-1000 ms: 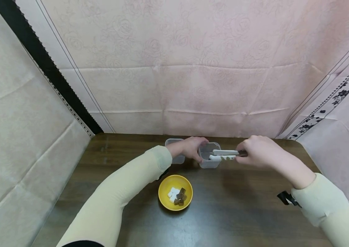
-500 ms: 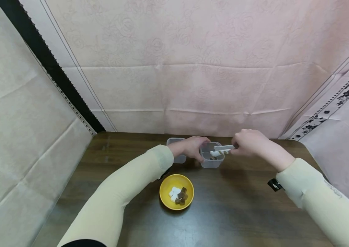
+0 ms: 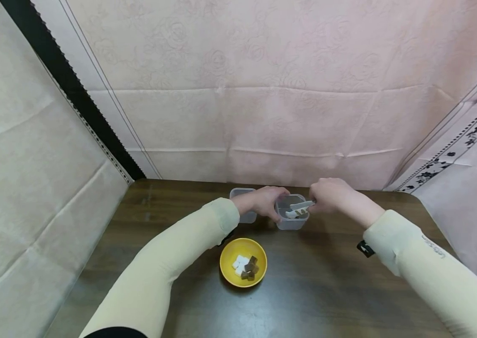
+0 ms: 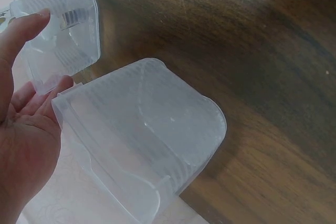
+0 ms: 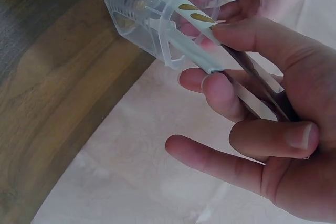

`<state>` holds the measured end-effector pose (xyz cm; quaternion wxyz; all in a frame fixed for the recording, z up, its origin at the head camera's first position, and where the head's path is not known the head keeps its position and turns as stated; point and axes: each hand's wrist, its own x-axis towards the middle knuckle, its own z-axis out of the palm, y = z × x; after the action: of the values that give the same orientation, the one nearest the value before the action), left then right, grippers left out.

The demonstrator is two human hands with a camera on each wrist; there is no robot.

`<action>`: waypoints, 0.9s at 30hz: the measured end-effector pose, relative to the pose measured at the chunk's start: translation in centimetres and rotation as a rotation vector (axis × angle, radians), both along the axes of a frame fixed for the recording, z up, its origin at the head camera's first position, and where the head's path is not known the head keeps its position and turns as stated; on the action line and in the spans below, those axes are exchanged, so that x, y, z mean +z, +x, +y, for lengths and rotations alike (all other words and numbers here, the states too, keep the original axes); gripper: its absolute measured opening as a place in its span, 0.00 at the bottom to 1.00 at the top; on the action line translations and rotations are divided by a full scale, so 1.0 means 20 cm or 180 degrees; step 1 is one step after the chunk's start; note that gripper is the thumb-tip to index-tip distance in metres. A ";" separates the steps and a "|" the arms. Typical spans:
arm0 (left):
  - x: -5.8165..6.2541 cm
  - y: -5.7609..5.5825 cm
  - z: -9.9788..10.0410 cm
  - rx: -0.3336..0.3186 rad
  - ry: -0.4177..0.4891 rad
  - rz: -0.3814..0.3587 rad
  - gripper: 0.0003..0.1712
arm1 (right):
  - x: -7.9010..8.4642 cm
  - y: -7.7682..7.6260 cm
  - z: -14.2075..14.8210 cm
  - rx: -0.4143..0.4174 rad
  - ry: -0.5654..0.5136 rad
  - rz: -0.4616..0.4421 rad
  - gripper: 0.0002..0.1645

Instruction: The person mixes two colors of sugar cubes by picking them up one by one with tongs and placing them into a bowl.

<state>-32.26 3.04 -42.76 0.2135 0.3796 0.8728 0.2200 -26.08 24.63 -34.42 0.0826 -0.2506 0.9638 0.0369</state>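
Observation:
My right hand (image 3: 329, 195) holds a pair of tongs (image 5: 197, 59) with metal arms and white, leaf-patterned ends. Those ends reach inside a clear plastic container (image 3: 291, 225), which appears tilted in the right wrist view. Whether they pinch anything is unclear through the cloudy plastic. My left hand (image 3: 266, 202) grips the same container from its left side, thumb toward the front. Beneath the left wrist stands a second clear container (image 4: 152, 124), partly covered by that hand in the head view. A yellow bowl (image 3: 243, 283) nearer the front contains several white cubes (image 3: 240, 264) and brown cubes (image 3: 250, 267).
Everything stands on a dark brown wooden table (image 3: 327, 291). A pale patterned cloth (image 3: 280, 136) rises behind its back edge and at both sides. Both forearms, in light sleeves, span the table on either side of the bowl.
My right hand has moved left, bringing the tongs deeper into the container; their ends have come closer together. The left hand keeps its grip on the container. The bowl looks unchanged.

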 end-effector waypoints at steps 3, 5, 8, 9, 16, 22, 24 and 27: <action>0.00 0.00 0.00 -0.0003 -0.0001 0.0008 0.49 | -0.01 -0.01 -0.01 0.0035 0.0038 0.0002 0.13; 0.00 0.00 0.00 -0.0011 0.0002 0.0013 0.49 | -0.02 -0.01 -0.01 0.0062 0.0057 0.0009 0.13; 0.00 0.00 0.00 -0.0034 0.0005 0.0020 0.49 | -0.03 -0.02 -0.02 0.0079 0.0081 0.0014 0.14; 0.00 0.00 0.00 -0.0037 0.0002 0.0025 0.49 | -0.03 -0.02 -0.02 0.0071 0.0082 0.0002 0.13; 0.00 0.00 0.00 -0.0039 0.0014 0.0004 0.50 | -0.05 -0.03 -0.04 0.0096 0.0220 -0.0041 0.14; 0.01 0.00 -0.01 -0.0021 0.0022 -0.0020 0.49 | -0.04 -0.04 -0.07 0.0036 0.0369 -0.0189 0.15; 0.00 0.00 -0.01 -0.0020 0.0026 -0.0028 0.49 | -0.04 -0.05 -0.08 0.0030 0.0404 -0.0236 0.15; -0.01 -0.01 -0.01 -0.0003 0.0025 -0.0051 0.49 | -0.04 -0.05 -0.08 0.0029 0.0407 -0.0287 0.15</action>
<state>-32.36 2.91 -42.87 0.2191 0.3791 0.8701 0.2263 -27.07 22.96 -35.17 0.1416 -0.2506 0.9537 0.0875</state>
